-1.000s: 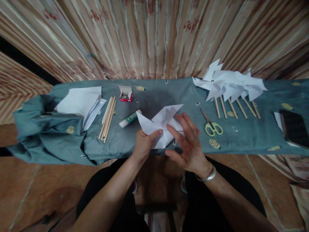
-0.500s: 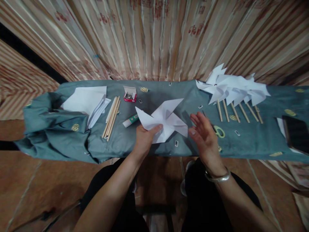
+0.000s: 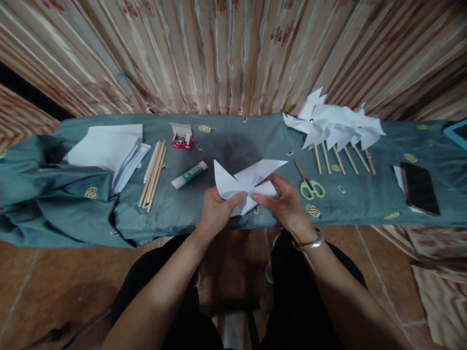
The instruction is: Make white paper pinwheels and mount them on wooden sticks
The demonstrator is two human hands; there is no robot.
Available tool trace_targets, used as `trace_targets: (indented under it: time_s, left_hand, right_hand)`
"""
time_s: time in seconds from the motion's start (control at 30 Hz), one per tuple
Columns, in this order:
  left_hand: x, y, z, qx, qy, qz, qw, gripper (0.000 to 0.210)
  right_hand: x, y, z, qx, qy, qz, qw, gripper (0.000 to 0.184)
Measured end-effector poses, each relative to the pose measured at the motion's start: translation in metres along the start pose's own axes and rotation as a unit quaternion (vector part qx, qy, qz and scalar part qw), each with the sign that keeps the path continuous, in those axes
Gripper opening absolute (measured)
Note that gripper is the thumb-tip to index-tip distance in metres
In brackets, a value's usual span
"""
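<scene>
A white paper pinwheel (image 3: 248, 177) is held just above the near edge of the table, its blades folded toward the middle. My left hand (image 3: 218, 206) grips it from the left, thumb pressed near the centre. From the other side my right hand (image 3: 286, 201) pinches it, with the thumb also close to the centre and the fingers behind the paper. A glue stick (image 3: 189, 175) lies left of the pinwheel. Scissors with green handles (image 3: 312, 188) rest to the right of my right hand.
On the green tablecloth (image 3: 241, 138) stand a red open box of small metal pins (image 3: 181, 137) and wooden sticks (image 3: 152, 175). White paper sheets (image 3: 109, 146) lie at left. Several finished pinwheels on sticks (image 3: 335, 124) lie back right, a phone (image 3: 420, 188) farther right.
My right hand has moved left from open air and now grips the pinwheel's right side. The pinwheel looks more tilted, and the glue stick and scissors are more exposed. The view has shifted right.
</scene>
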State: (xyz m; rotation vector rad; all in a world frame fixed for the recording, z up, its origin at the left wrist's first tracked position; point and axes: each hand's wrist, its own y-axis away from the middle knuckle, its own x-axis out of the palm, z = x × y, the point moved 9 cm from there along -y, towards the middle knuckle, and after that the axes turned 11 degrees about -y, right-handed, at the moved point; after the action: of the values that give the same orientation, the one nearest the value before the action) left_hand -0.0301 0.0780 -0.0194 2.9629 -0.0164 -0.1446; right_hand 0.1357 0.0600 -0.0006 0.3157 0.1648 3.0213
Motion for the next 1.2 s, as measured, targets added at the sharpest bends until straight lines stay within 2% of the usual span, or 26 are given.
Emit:
trace_targets:
  time_s: [0.17, 0.33, 0.77, 0.87, 1.07, 1.2]
  left_hand:
    - [-0.001, -0.002, 0.001, 0.016, -0.028, -0.001, 0.999, 0.022]
    - [0.004, 0.0, 0.001, 0.029, -0.026, 0.01, 0.999, 0.026]
    - [0.012, 0.001, 0.0, 0.048, -0.04, 0.027, 0.998, 0.026]
    - [0.014, 0.001, 0.0, 0.043, -0.035, 0.054, 0.997, 0.027]
    - [0.021, -0.001, -0.009, 0.052, -0.042, 0.174, 0.982, 0.03]
    - [0.021, -0.001, -0.011, 0.06, -0.051, 0.184, 0.98, 0.028]
  right_hand:
    - [-0.003, 0.0, -0.002, 0.016, 0.008, 0.001, 1.0, 0.055]
    - [-0.002, 0.001, 0.004, -0.003, 0.062, -0.003, 0.998, 0.044]
    - [-0.006, 0.003, 0.017, -0.07, 0.156, -0.045, 0.984, 0.029]
    - [-0.006, 0.002, 0.017, -0.069, 0.143, -0.041, 0.986, 0.028]
    - [-0.013, 0.0, 0.011, -0.024, 0.097, -0.038, 0.994, 0.032]
    - [-0.015, 0.0, 0.009, -0.011, 0.089, -0.037, 0.995, 0.033]
